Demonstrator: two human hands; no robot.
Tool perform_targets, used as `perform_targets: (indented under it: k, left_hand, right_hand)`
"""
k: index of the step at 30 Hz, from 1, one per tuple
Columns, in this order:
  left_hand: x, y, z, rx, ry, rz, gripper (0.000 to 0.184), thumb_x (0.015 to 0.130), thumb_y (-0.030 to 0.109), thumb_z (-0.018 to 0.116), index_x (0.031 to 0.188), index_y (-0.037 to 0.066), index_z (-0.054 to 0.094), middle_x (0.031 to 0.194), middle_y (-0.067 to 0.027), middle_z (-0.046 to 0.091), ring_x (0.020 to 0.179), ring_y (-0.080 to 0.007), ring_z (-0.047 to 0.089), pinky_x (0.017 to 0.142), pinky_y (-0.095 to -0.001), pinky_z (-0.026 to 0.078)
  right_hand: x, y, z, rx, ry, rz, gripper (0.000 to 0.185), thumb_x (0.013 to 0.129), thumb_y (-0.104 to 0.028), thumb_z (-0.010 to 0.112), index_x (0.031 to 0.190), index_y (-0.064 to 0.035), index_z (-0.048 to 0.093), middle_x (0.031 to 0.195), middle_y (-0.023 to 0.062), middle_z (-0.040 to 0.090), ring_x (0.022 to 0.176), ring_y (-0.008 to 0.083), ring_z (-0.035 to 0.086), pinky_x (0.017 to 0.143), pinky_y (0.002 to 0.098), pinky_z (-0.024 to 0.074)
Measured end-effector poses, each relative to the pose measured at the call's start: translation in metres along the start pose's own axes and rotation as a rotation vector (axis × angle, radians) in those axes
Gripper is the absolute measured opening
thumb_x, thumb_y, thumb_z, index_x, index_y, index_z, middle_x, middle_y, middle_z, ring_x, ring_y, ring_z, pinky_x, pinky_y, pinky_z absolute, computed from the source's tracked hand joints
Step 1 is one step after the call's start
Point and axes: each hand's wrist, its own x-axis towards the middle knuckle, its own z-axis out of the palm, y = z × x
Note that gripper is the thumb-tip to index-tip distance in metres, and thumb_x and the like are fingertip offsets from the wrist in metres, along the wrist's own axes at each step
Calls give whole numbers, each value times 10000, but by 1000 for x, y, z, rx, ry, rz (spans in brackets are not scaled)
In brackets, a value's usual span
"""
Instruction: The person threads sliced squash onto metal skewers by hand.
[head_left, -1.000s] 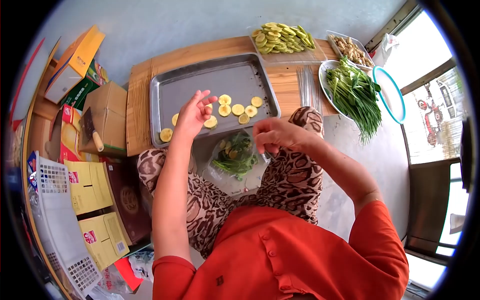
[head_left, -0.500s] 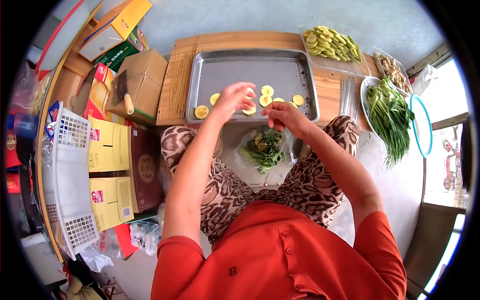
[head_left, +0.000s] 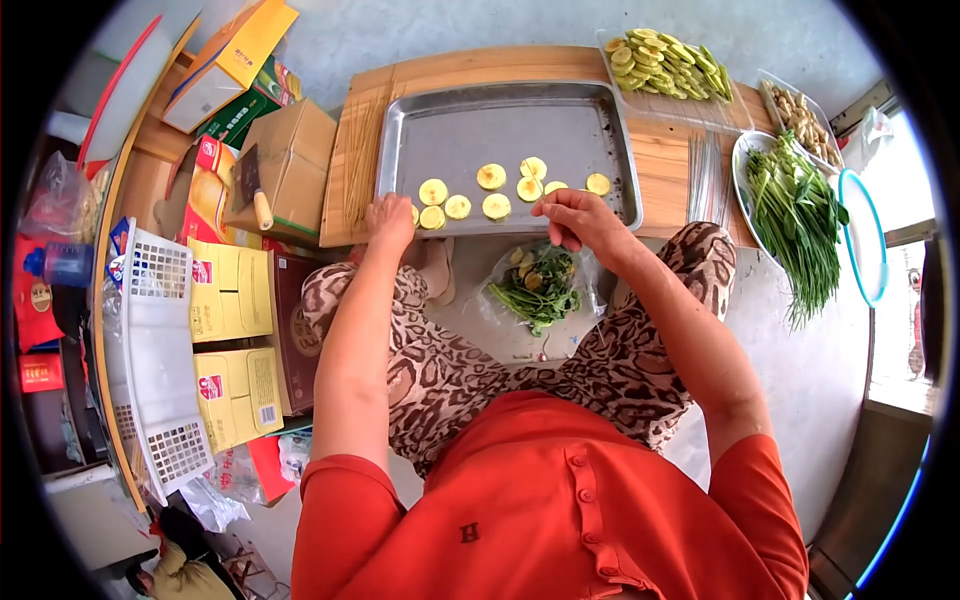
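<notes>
1. Left hand (head_left: 390, 222) has shifted from above the tray (head_left: 480, 125) to its near left corner; right hand (head_left: 580, 218) stays around the near rim.
2. Key relation: thin sticks (head_left: 357, 165) lie on the worktop (head_left: 658, 165) left of the tray, just ahead of the left hand and a bit left. Long axis runs away from the person, roughly in line with the left forearm. Left hand is clearly the nearer one; right is well apart.
3. Left hand pose: back up, knuckles forward, forearm nearly straight. Fingers hidden, so can't tell whether they're spread, pressed together or holding anything.
4. Round slices (head_left: 491, 177) sit in the near half of the tray, between and ahead of the hands, one partly visible just beside the left.
5. Right hand pose: forearm angled in from the right, thumb and forefinger together, apparently pinching a fine stick (head_left: 544, 196). Very thin at this size. Other fingers curled under.
6. Far right: metal rods (head_left: 708, 175), then greens (head_left: 795, 205) on a plate (head_left: 741, 165).
</notes>
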Motion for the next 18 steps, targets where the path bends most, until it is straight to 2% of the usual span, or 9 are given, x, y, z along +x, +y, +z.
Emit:
perform_targets:
  k: [3,6,9,11,18]
  left_hand:
    - [2,2,3,-12,30,42,241,804,128,578,1028,61,637,1083,-148,589,1031,-335,551,880,-415,448]
    - [14,6,12,-192,118,-18,293,813,142,577,1098,90,617,1105,-140,579,1040,-326,547,883,-408,444]
    - [20,20,14,-298,186,104,367,819,152,574,1185,123,570,1144,-129,561,1054,-325,541,892,-412,444]
    - [24,34,12,-353,135,-58,425,806,158,599,1227,145,536,1162,-118,549,1064,-320,541,908,-418,439]
    - [31,49,3,-321,87,-115,504,746,201,684,1225,137,539,1162,-151,542,1058,-310,551,873,-412,465]
  right_hand:
    - [-2,1,0,8,3,-7,200,963,-171,452,971,-32,594,594,-10,530,465,47,396,442,190,312]
    - [-1,1,1,-16,10,-3,195,963,-168,452,970,-33,592,595,-9,530,465,46,395,443,191,313]
    - [-4,0,4,-34,14,-4,190,963,-163,450,970,-34,589,597,-9,529,466,46,393,444,191,315]
    - [-4,0,5,-38,24,1,190,963,-160,446,971,-32,586,599,-9,531,465,46,394,444,191,317]
    - [1,15,7,-21,37,-24,185,936,-139,471,965,-10,601,595,15,553,449,59,406,433,211,332]
